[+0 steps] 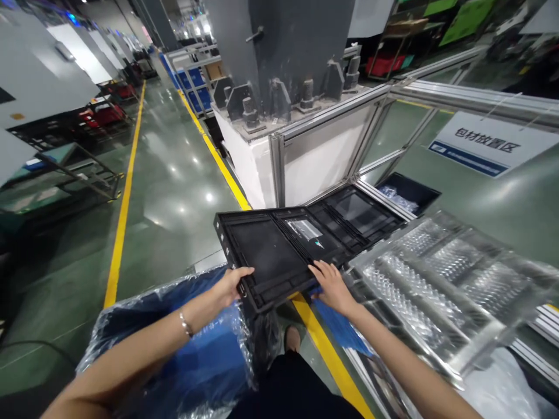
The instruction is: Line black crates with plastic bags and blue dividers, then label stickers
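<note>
A black folded plastic crate [262, 244] is held out flat in front of me, with a label on its top and a small bright mark. My left hand [231, 285] grips its near left end, thumb on top and fingers under the rim. My right hand [332, 285] holds the near long side, fingertips over the edge and the rest partly hidden below. Beyond it, another black folded crate [358, 212] lies inside the metal frame. Right of my right hand is a stack of clear plastic trays [428, 279] with ridged pockets.
A blue bin lined with clear plastic film [209, 355] stands below my left arm. An aluminium frame [340, 113] with a hanging sign [493, 142] borders the right, beside a bolted grey column [279, 52]. Yellow lines [126, 203] mark the green floor.
</note>
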The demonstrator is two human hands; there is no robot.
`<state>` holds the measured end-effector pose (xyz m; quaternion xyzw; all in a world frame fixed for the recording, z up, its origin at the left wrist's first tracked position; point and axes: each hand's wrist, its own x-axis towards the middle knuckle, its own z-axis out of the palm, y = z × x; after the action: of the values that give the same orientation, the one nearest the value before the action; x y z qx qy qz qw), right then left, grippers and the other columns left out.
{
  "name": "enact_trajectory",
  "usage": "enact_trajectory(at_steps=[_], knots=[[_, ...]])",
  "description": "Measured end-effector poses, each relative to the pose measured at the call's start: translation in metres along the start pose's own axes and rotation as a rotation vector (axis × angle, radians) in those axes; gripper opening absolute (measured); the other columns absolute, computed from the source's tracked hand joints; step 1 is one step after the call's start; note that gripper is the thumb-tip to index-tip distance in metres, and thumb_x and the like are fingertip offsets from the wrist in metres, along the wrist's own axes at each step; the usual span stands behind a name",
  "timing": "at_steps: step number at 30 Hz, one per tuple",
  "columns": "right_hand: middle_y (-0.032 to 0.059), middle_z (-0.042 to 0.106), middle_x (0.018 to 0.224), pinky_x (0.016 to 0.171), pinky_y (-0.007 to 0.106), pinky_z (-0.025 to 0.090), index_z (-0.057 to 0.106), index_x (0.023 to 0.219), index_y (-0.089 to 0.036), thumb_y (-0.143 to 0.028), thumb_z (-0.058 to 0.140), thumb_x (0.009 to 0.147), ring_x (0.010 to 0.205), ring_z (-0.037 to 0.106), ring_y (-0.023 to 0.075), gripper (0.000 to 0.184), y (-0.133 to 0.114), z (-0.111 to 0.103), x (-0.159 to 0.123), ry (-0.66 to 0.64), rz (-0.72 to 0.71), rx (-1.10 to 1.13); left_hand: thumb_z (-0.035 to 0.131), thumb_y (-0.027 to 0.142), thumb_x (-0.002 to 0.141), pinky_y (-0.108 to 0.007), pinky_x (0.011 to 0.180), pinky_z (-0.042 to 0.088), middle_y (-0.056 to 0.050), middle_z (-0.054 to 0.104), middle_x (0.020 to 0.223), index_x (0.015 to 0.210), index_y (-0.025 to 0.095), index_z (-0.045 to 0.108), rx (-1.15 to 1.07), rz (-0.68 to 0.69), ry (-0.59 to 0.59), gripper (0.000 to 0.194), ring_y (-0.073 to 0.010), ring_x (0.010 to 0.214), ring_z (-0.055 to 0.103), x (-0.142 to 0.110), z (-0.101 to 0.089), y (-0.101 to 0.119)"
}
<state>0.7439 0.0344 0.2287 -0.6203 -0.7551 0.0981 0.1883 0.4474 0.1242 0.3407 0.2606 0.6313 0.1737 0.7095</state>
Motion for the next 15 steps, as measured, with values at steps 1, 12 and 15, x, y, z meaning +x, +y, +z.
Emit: enact_trajectory(at_steps=[1, 12, 15], knots=[[0.0163, 0.056, 0.121, 0.100, 0.050, 0.034, 0.055, 0.123, -0.015, -0.026, 0.070, 0.072, 0.116, 0.048, 0.0297, 0.054, 0.005, 0.009, -0.004, 0.025, -0.002, -0.018, 0.072, 0.027, 0.064, -0.033, 0.062, 0.057, -0.007, 0.072, 0.075, 0.093, 0.013, 0.062, -0.001, -0.005, 0.017, 0.033, -0.0216, 0.066, 0.068, -0.015, -0.008, 0.005], [0.0090, 0.059, 0.091, 0.074, 0.033, 0.034, 0.060, 0.098, -0.017, -0.030, 0.055, 0.087, 0.084, 0.047, 0.0206, 0.017, -0.152, -0.008, -0.016, 0.061, -0.476, 0.067, 0.065, 0.033, 0.062, -0.038, 0.070, 0.059, -0.010, 0.074, 0.078, 0.083, 0.015, 0.068, -0.090, -0.131, 0.306, 0.027, -0.0281, 0.075, 0.070, -0.168, -0.169, -0.036], [0.0065, 0.057, 0.086, 0.069, 0.032, 0.030, 0.059, 0.092, -0.018, -0.027, 0.052, 0.089, 0.080, 0.044, 0.0189, 0.011, -0.206, 0.003, -0.038, 0.005, -0.575, 0.070, 0.067, 0.038, 0.057, -0.043, 0.077, 0.058, -0.010, 0.074, 0.078, 0.079, 0.018, 0.068, -0.163, -0.140, 0.247, 0.029, -0.0310, 0.077, 0.070, -0.200, -0.226, -0.087]])
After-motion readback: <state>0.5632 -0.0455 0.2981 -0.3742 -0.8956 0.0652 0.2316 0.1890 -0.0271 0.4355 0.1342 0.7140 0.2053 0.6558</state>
